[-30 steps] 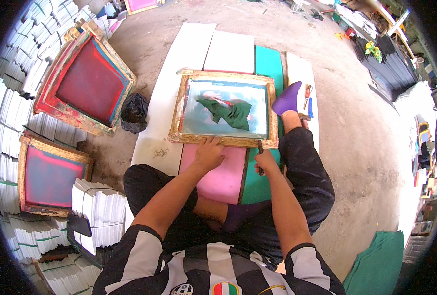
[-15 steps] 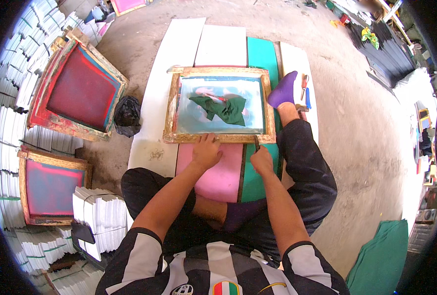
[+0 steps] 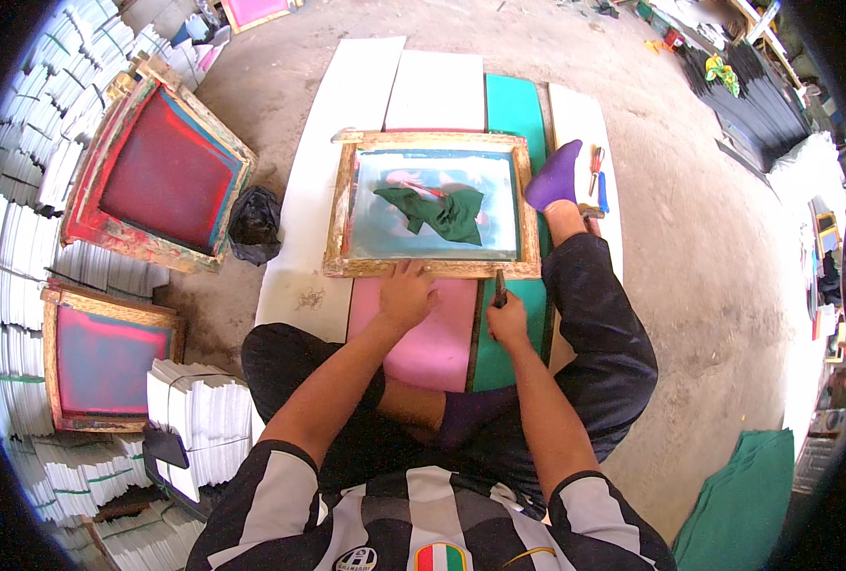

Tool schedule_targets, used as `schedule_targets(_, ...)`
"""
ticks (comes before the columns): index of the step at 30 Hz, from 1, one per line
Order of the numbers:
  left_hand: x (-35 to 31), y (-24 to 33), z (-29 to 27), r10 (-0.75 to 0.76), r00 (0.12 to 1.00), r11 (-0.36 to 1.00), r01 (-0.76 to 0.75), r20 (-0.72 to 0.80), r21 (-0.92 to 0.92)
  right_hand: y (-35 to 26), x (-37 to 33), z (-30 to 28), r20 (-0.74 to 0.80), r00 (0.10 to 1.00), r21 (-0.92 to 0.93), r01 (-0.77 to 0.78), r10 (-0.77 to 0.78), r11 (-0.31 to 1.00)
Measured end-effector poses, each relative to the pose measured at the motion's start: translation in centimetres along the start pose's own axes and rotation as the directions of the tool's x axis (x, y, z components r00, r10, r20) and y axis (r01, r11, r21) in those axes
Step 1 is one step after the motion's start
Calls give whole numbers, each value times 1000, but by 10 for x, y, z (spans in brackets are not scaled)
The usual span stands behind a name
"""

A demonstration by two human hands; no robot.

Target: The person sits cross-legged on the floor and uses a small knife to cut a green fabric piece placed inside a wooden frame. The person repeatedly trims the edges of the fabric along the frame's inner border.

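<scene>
A wooden screen-printing frame (image 3: 432, 268) lies flat on coloured boards before me, its pale blue mesh stained red and pink. On the mesh rests a crumpled dark green cloth (image 3: 451, 217). My left hand (image 3: 408, 294) lies at the near rail, fingers stretched out against the wood, holding nothing. Farther right, my right hand (image 3: 507, 321) is closed around a small dark tool (image 3: 500, 288), its narrow end pointing at the near rail. The tool's exact kind and whether it touches the wood are hard to tell.
My purple-socked foot (image 3: 554, 177) sits beside the frame's right side, near red and blue-handled tools (image 3: 599, 176). At left stand two more screens (image 3: 163, 249) (image 3: 61, 362), a black plastic bag (image 3: 254, 226) and stacked white sheets (image 3: 199, 414). Green sheets (image 3: 737, 500) lie at lower right.
My right hand and the dark tool have drawn slightly back toward me from the near rail. The left hand stays at the rail. The whole view has shifted a little.
</scene>
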State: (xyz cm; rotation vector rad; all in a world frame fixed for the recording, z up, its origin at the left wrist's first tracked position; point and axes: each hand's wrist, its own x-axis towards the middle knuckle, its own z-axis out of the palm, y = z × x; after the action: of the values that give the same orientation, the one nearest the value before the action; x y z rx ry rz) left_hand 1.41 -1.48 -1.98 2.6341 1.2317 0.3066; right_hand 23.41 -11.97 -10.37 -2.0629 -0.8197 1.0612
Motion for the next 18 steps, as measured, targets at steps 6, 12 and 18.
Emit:
schedule_targets(6, -4, 7, -11, 138, 975, 974, -165, -172, -157, -39, -44, 27, 192, 965, -40, 189, -178, 981)
schedule_targets(12, -27, -29, -13, 133, 985, 983, -146, -111, -116, -87, -82, 48, 396, 916, 67, 44, -67, 997)
schedule_targets(18, -49, -63, -46, 43, 996, 992, -33, 81, -120, -106, -92, 80, 593, 804, 123, -22, -56, 992)
